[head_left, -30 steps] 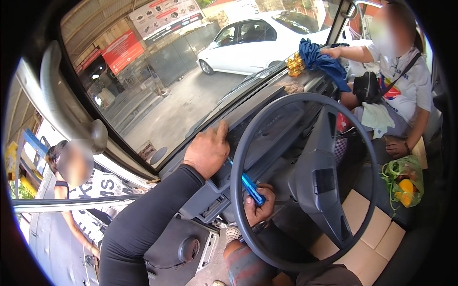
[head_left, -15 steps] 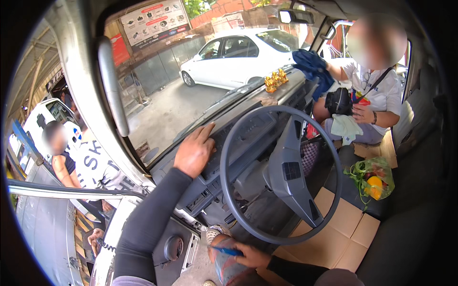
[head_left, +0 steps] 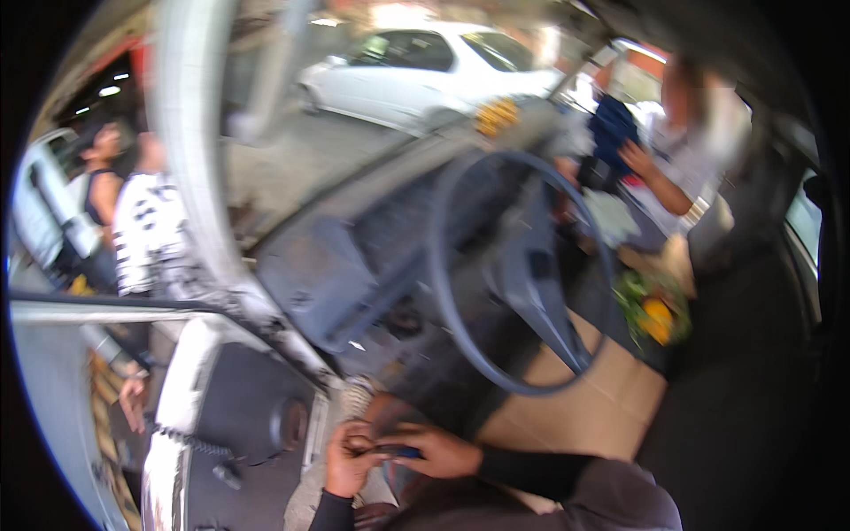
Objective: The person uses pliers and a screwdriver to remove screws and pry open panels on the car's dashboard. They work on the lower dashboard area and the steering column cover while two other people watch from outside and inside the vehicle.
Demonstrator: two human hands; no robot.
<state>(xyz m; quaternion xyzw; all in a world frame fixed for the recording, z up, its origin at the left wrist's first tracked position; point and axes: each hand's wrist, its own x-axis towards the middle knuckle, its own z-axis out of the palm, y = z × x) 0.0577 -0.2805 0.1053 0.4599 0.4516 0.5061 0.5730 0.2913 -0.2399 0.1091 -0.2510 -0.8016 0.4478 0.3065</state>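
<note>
**Both hands meet low beside the open door, below the steering wheel**

The left hand and the right hand come together near the lower edge of the view, fingers curled toward each other around a small dark-blue pen-like object. The object lies between the fingertips of both hands, pinched from either side; motion blur hides how firmly each hand closes on it. Dark sleeves run from both wrists toward the bottom edge.

Above the hands stands the large blue-grey steering wheel, its lower rim well above the knuckles, leaving open room between rim and hands. Left of the wheel, the dark grey dashboard slopes down toward the pale door pillar. The open door's dark inner panel sits just beside the left hand, with a coiled black cord along its lower part.

To the right, flat brown cardboard sheets cover the floor, a free stretch between the wheel and the dark seat edge. A green bag holding orange fruit rests farther right, near a seated person in a white shirt. Outside, a white car is parked beyond the windscreen, and two people stand by the door.
</note>
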